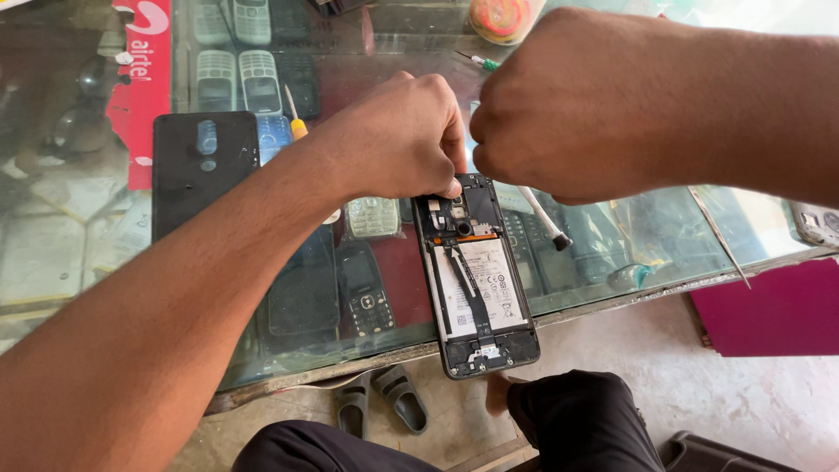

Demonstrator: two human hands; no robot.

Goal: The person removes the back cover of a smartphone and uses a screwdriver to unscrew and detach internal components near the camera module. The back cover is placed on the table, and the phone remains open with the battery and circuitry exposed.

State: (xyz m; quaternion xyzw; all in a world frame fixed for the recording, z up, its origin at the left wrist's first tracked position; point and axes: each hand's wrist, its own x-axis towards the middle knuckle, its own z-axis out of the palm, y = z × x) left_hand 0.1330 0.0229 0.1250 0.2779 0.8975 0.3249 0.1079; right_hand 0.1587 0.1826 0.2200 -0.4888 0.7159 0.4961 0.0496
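An opened black smartphone with its back cover off (476, 275), its white battery, black ribbon cable and small circuit boards bared, lies lengthwise on the glass-topped counter (612, 236), its lower end jutting just past the counter's near edge above the person's knees, probably so that it sits close under the eyes. The left hand (398, 140) is curled, its fingertips pressed down on the phone's upper left corner near the camera module, which looks like a way to pin the body flat and keep it from sliding on the glass. The right hand (577, 105) is closed into a loose fist right over the phone's top edge, touching or nearly touching the left; what its fingers pinch cannot be told, since the knuckles hide them. A slim white tool with a black tip (546, 218) lies or hangs just right of the phone, under that hand. A single flat black rear cover (205, 170) rests toward the counter's left side, well apart from the work. One yellow-handled screwdriver (295, 118) and one green-tipped one (479, 61) lie near the far edge, and one thin metal strip (718, 236) lies at the right. Under the glass at least seven keypad handsets (367, 288) are on display. Two grey sandals (384, 402) stand on the floor below.
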